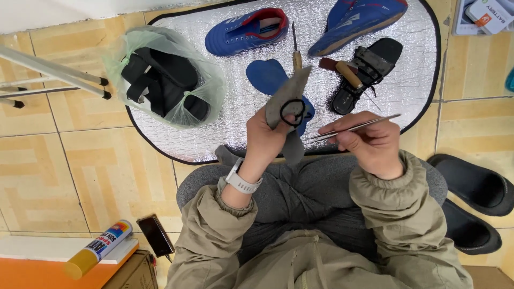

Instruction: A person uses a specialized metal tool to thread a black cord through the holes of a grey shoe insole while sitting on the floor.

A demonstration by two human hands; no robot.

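My left hand grips a grey insole upright over my lap, a black loop lying on it. My right hand pinches thin metal tweezers, tips pointing toward the insole. I seem to be mid-repair; bringing the tips to the loop would call for a steady aim. Beyond, on the silver mat, lie a blue shoe, a sandal and an awl.

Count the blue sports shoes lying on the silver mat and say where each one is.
2. One blue shoe lies at the mat's top centre, opening up. The other lies to its right on its side, partly cut off by the picture's top edge. None seem hidden.
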